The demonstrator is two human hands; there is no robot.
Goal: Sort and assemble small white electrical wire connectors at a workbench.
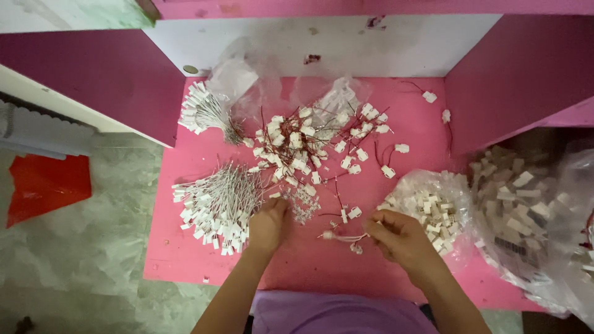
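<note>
Wired connector (339, 236), a small white plug with thin leads, is held just above the pink bench (309, 260) near its near edge, between the two hands. The right hand (402, 238) is closed around the leads, with the fingers (378, 224) pinched on the wire end and the white plug projecting to the left. The left hand (268, 224) is placed on the bench at the near right edge of a fanned bundle of white-tipped wires (216, 207); its fingers are curled downward, and it cannot be determined whether anything is gripped.

A second bundle of the same wires (204, 110) is located at the far left, partly under a crumpled clear bag (238, 77). A loose heap of red-wired white connectors (309, 145) is spread across the middle of the bench. A clear bag of small white housings (433, 207) is positioned just right of the right hand. A larger clear bag of pale parts (526, 204) is set further right, off the bench edge. A red sheet (46, 185) is seen on the floor at the left.
</note>
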